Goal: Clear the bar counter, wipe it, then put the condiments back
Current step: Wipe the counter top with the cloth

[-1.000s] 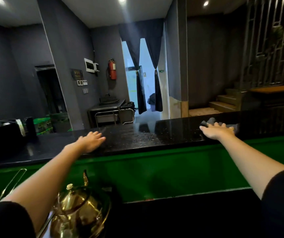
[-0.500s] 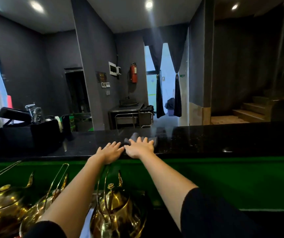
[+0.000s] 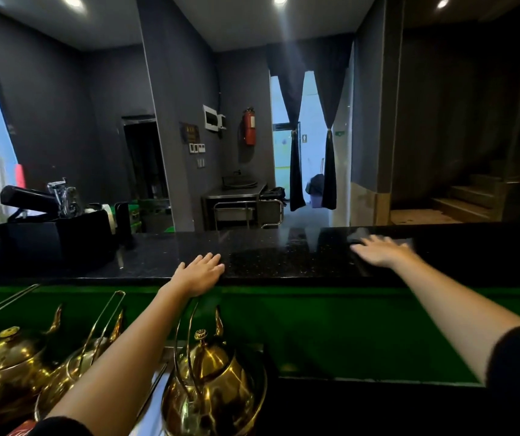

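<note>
The black speckled bar counter (image 3: pixel 283 256) runs across the middle of the view above a green front panel. My left hand (image 3: pixel 200 273) lies flat on its near edge, fingers together, holding nothing. My right hand (image 3: pixel 381 251) is blurred with motion and presses a dark grey cloth (image 3: pixel 408 242) flat on the counter to the right; only the cloth's far edge shows past the fingers. A wet sheen marks the counter between my hands.
Black boxes and holders (image 3: pixel 54 237) with a pump bottle and metal tools stand at the counter's left end. Three brass kettles (image 3: pixel 217 382) sit on the lower shelf under my left arm. Beyond the counter are a steel table, curtained doorway and steps.
My right hand has swept the cloth from beside my left hand out to the right along the counter. The left hand has stayed on the near edge.
</note>
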